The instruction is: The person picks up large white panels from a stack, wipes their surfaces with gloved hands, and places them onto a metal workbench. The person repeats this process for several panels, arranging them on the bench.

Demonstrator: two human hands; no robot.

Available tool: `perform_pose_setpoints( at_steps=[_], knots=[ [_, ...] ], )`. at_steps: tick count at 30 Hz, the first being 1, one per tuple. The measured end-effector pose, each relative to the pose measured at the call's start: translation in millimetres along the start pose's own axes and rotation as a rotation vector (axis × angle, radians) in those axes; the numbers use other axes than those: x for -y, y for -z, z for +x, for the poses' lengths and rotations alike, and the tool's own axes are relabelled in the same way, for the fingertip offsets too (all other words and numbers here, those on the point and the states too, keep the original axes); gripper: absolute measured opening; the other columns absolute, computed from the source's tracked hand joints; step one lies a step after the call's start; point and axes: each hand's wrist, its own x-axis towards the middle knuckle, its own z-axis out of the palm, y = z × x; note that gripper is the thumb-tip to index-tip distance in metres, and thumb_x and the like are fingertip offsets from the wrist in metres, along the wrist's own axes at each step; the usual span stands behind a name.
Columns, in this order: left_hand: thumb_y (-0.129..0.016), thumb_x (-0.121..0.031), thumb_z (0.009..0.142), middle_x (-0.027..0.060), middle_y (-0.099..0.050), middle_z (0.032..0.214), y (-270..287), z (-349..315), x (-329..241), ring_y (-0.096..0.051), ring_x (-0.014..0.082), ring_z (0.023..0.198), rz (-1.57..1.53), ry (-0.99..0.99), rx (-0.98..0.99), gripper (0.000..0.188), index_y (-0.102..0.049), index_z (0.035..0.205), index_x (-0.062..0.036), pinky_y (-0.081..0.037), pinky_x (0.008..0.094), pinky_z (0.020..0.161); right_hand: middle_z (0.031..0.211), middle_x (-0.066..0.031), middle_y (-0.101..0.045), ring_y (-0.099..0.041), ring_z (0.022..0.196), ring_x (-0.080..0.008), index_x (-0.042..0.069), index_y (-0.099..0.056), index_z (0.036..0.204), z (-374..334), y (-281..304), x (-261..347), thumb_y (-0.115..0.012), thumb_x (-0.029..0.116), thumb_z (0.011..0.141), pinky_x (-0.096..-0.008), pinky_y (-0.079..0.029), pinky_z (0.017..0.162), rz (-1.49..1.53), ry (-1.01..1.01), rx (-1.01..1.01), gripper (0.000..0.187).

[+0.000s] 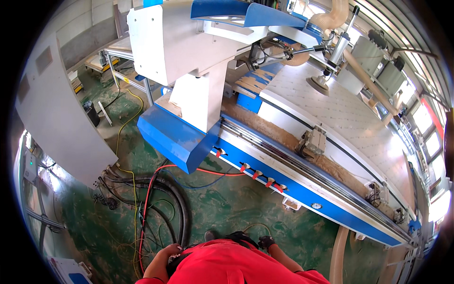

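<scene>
My left hand [174, 249] hangs low beside my red shirt, close to the thick black hoses [183, 208] on the floor; its fingers are too small to read. On the other side, my right hand [266, 242], dark as if gloved, is down at my waist, and whether it is open or closed does not show. Neither hand visibly touches the large blue and white machine [175, 135] ahead. Along the machine's blue side beam sit several red-handled valves [256, 174]. A pale sheet [326, 104] lies on the machine bed, with a round suction cup [318, 85] over it.
A tall grey cabinet [66, 118] stands at the left, with cables running from its foot. A yellow cable [134, 189] and a red hose [147, 199] cross the green floor. A dark bin [91, 113] and a metal-framed table [120, 52] are farther back.
</scene>
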Motion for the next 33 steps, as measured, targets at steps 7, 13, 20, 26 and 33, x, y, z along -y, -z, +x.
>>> perform_pose_setpoints(
  at_steps=[7,13,20,26,33],
  knots=[
    [-0.074,-0.02,0.077,0.0074,-0.072,0.09,3,12,9,-0.069,0.0196,0.08,-0.004,-0.034,0.001,0.034,-0.07,0.109,-0.0088,-0.056,0.0342,0.071,0.073,-0.0084,-0.065,-0.059,0.056,-0.0238,0.014,-0.061,0.087,6,1,5,-0.063,0.025,0.092,-0.0399,-0.044,0.047,0.087,-0.037,0.016,0.012],
    [-0.074,-0.019,0.078,0.0074,-0.072,0.091,5,13,12,-0.069,0.0191,0.081,0.04,-0.086,-0.027,0.032,-0.071,0.107,-0.0078,-0.056,0.0335,0.072,0.072,-0.0086,-0.065,-0.06,0.056,-0.0244,0.016,-0.06,0.086,8,-6,6,-0.064,0.026,0.092,-0.0403,-0.043,0.045,0.102,-0.022,0.002,0.012],
    [-0.073,-0.016,0.077,0.0065,-0.07,0.085,8,13,12,-0.067,0.019,0.074,-0.104,-0.064,0.0,0.032,-0.069,0.107,-0.0069,-0.055,0.0339,0.065,0.07,-0.0081,-0.065,-0.059,0.053,-0.0244,0.017,-0.06,0.084,9,-7,7,-0.064,0.028,0.091,-0.0404,-0.042,0.045,0.093,-0.006,0.028,0.013],
    [-0.072,-0.014,0.077,0.0065,-0.07,0.085,12,9,8,-0.067,0.0191,0.072,-0.128,-0.042,0.014,0.033,-0.068,0.109,-0.0068,-0.055,0.034,0.064,0.072,-0.008,-0.067,-0.06,0.057,-0.023,0.013,-0.065,0.088,20,-6,2,-0.063,0.028,0.091,-0.039,-0.044,0.049,0.01,0.006,0.07,0.015],
    [-0.073,-0.016,0.076,0.0063,-0.07,0.086,14,4,2,-0.067,0.019,0.072,-0.119,-0.006,0.02,0.034,-0.068,0.109,-0.0081,-0.055,0.0334,0.064,0.07,-0.008,-0.066,-0.061,0.058,-0.0231,0.012,-0.066,0.083,17,-9,1,-0.063,0.029,0.09,-0.0401,-0.045,0.051,-0.065,0.03,0.023,0.019]
  ],
)
